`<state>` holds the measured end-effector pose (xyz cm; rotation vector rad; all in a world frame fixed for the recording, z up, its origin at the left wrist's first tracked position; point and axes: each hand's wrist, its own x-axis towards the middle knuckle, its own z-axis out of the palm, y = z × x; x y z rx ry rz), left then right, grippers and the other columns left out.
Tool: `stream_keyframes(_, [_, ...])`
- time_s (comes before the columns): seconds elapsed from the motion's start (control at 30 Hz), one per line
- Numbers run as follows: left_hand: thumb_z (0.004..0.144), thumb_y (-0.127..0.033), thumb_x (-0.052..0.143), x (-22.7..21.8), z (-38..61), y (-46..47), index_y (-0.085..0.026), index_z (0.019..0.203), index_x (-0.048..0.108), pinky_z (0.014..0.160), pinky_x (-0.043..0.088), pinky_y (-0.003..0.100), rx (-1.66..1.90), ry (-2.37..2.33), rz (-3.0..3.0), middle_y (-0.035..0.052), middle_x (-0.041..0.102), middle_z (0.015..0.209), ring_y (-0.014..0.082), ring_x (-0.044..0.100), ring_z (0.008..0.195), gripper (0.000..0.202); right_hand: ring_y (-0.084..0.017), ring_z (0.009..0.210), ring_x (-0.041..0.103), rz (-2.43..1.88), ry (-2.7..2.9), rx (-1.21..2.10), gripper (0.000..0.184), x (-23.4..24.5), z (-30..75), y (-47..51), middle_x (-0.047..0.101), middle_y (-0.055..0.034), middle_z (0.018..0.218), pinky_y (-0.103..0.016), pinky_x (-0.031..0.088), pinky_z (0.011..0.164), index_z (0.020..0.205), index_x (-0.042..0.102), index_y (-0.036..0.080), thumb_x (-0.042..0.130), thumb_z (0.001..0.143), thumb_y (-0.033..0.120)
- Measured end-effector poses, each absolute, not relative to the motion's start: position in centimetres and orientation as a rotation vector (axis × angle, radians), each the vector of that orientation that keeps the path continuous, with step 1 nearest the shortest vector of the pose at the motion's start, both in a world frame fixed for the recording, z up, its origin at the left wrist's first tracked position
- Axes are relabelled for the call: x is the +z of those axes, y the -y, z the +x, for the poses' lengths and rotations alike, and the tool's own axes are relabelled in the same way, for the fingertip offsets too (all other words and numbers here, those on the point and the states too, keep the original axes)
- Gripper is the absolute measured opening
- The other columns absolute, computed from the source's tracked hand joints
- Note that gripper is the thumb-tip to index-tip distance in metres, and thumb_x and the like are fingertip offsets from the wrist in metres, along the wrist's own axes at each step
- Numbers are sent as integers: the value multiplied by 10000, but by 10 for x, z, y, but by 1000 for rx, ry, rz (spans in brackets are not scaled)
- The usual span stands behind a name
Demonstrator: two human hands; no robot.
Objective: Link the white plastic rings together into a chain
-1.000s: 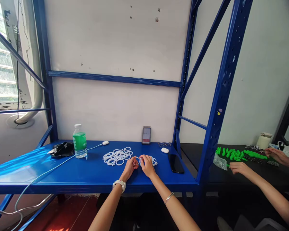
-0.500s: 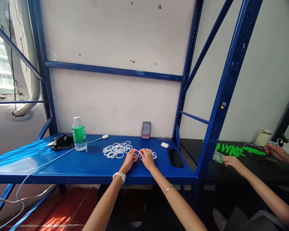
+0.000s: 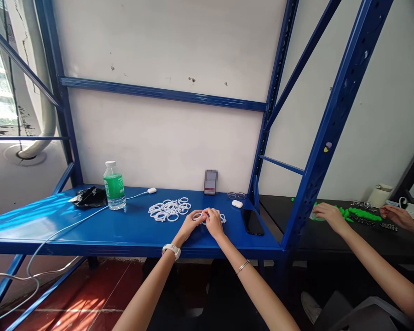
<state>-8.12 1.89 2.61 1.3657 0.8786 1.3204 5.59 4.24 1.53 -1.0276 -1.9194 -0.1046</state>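
My left hand point(image 3: 189, 225) and my right hand point(image 3: 214, 222) meet low over the blue tabletop, fingertips touching. Between them is a white ring point(image 3: 197, 215), pinched by the fingers of both hands; part of it is hidden behind them. Left of my hands lies a loose pile of white rings point(image 3: 168, 209). A smaller group of white rings point(image 3: 222, 219) shows just beyond my right hand, partly covered by it.
A water bottle point(image 3: 114, 186), a black plastic bag point(image 3: 90, 197) and a white cable point(image 3: 72, 226) are at left. A phone point(image 3: 252, 222), earbud case point(image 3: 237, 203) and glasses point(image 3: 236, 196) lie at right. Past the blue post point(image 3: 317, 151), another person's hands work beside green pieces point(image 3: 364, 214).
My hands have come closer together around the ring, fingertips now meeting. The view has shifted slightly. The other person's nearer hand has moved up over the green pieces.
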Motion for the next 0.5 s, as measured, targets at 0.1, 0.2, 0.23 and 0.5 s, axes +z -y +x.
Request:
stream_keyframes(0.1, [697,-501,732,28,-81,-15,-125,1038,659,623,409,207,1278,-862,1434,15,620,750,99,519,641,513,-195,850,570,-1051,1922,-52,212,18,58,-40,642,-45,852,-310,380,821,861,583,190,402,971,203])
stream_keyframes(0.2, [731,-530,685,28,-81,-15,-115,1014,651,581,365,204,1265,-865,1450,-33,534,613,89,467,573,503,-196,855,567,-1053,1925,1,202,19,59,-39,644,-43,861,-303,366,818,855,573,187,415,973,230])
stream_keyframes(0.23, [733,-541,676,27,-81,-16,-114,1011,644,572,355,204,1263,-865,1446,-42,516,595,88,457,562,511,-197,856,566,-1050,1925,12,200,19,59,-39,646,-42,862,-302,363,815,857,572,186,417,974,237])
stream_keyframes(0.5, [724,-591,656,29,-79,-13,-127,940,598,559,361,210,1300,-888,1395,-43,525,609,86,465,544,515,-189,851,570,-1047,1936,26,208,20,59,-36,647,-34,840,-296,340,814,862,575,185,404,972,232])
